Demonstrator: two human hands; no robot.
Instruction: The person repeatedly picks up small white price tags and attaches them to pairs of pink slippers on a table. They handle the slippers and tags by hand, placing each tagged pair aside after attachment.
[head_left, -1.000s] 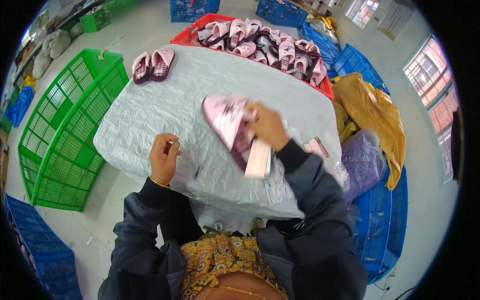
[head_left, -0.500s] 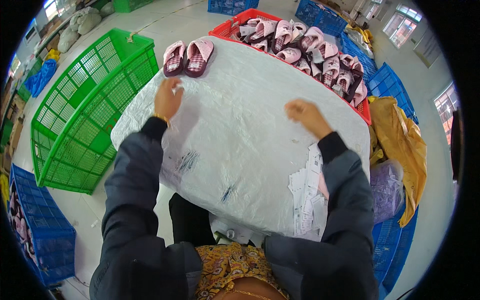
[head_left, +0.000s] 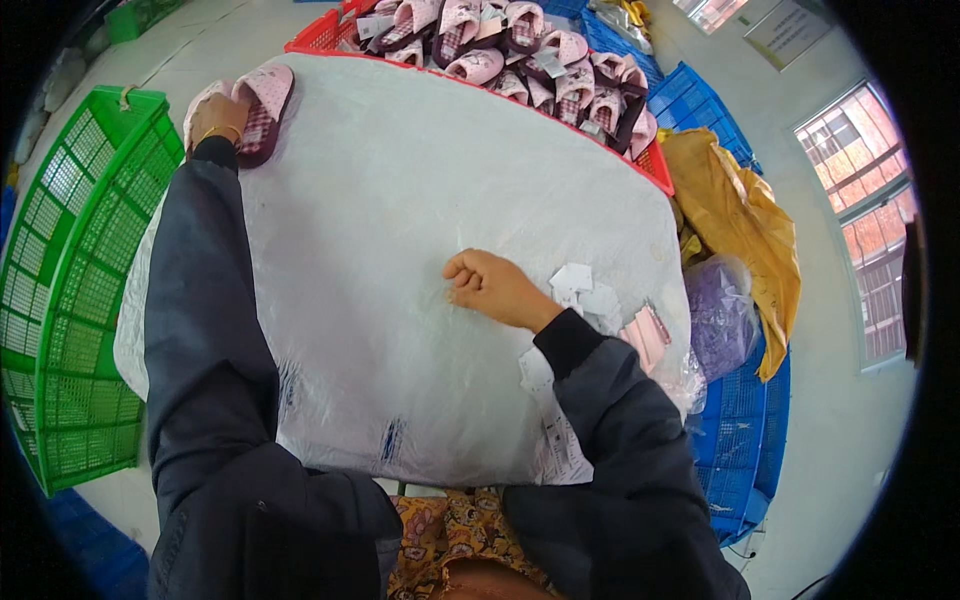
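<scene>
A pair of pink slippers with dark soles and checked insoles stands at the table's far left corner. My left hand point(head_left: 222, 120) is stretched out to it and rests over the left slipper point(head_left: 203, 97); its fingers mostly disappear against that slipper, so their grip is unclear. Close beside it, toe pointing away, is the right slipper point(head_left: 268, 90). Above the middle of the table, my right hand point(head_left: 492, 287) hovers with its fingers curled in and nothing visible in them. White paper tags point(head_left: 585, 292) and a small pink stack point(head_left: 646, 337) lie near my right forearm.
Many more pink slippers fill a red crate point(head_left: 655, 165) along the far edge. Green crates point(head_left: 95, 280) flank the table point(head_left: 370, 200) on the left. To the right are a yellow sack point(head_left: 745, 230), a purple plastic-wrapped bundle point(head_left: 722, 312) and blue crates point(head_left: 735, 440).
My left hand has moved forward onto the left slipper. My right hand has come inward over the table, uncovering tags and the pink stack. The whole view has swung to the right.
</scene>
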